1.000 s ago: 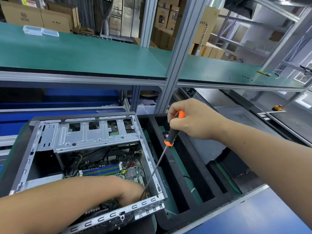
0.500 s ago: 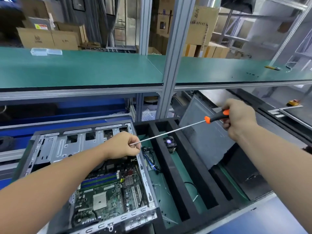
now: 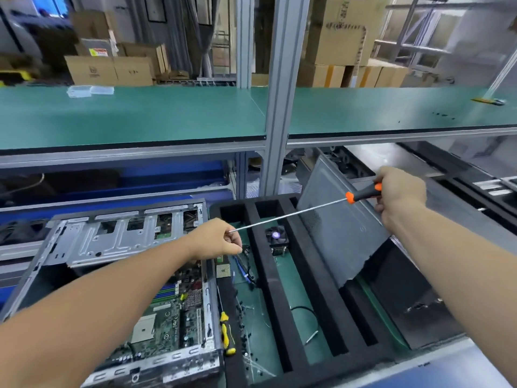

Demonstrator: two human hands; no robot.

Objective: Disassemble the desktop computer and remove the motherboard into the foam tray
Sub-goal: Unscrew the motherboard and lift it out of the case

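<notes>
Board lay flat inside case, left of tray. My left hand pinched the driver tip; right hand gripped its handle. I judged the board light, stiff, fragile: lift by edges.

Drive cage over the case's far half, motherboard uncovered nearer

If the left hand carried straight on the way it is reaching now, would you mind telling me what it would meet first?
The left hand, pinching the tip of the screwdriver, points forward and right. It would probably meet the front wall of the foam tray first, then the cooler fan; depth is hard to judge.
</notes>
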